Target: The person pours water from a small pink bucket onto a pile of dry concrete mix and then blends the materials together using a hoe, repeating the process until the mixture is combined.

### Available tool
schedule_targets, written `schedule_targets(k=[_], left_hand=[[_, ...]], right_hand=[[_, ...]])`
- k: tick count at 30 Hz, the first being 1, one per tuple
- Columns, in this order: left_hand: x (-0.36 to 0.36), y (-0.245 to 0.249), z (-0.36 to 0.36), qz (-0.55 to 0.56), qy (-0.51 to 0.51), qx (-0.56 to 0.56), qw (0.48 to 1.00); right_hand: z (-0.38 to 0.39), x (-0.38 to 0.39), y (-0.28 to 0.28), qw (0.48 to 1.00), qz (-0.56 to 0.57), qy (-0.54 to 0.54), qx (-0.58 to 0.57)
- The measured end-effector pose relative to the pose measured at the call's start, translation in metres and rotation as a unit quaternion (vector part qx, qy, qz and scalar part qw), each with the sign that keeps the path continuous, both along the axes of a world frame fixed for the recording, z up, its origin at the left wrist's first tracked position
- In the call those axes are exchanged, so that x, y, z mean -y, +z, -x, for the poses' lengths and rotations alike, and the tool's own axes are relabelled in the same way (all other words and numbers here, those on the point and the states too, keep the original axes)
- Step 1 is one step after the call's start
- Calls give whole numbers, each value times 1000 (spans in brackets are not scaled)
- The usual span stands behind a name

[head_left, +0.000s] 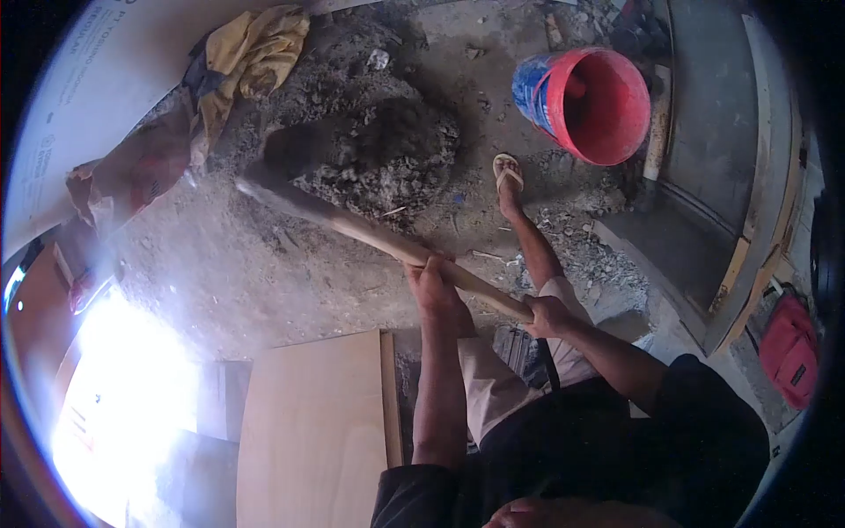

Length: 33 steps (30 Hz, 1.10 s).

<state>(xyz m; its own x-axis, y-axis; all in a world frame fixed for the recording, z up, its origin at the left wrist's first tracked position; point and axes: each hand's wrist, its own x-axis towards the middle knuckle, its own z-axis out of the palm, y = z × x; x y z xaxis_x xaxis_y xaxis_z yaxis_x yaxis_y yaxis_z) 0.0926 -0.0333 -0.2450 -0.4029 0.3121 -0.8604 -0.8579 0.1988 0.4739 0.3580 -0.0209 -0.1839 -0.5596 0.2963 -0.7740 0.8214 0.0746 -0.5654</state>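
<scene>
Left hand (433,283) and right hand (547,315) apparently clench handle (370,233).

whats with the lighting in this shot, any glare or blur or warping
Head view: white glare blows out the lower left; fisheye bends the edges and blacks out the corners; the tool head smears into the dirt pile from blur; the left hand and right hand on the wooden handle and the red bucket look fairly sharp.

Dusty concrete floor (264,273) left of the red bucket (607,110), plywood sheet (312,431) well below it, harsh sunlight (123,396) flaring far lower-left of it.
</scene>
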Motion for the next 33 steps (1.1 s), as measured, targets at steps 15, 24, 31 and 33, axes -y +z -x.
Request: schedule_targets(k=[15,24,31,33], left_hand=[[-11,-135,157,117,-128,-89,981],[-24,-82,105,121,-103,6,987],[-11,-46,-2,12,-26,-63,998],[-21,-16,-20,34,-50,-78,995]], right_hand=[[198,-48,20,995,27,-44,83],[172,-62,62,991,104,-39,75],[19,-57,38,998,56,-5,1],[-27,-42,7,1000,1,23,9]])
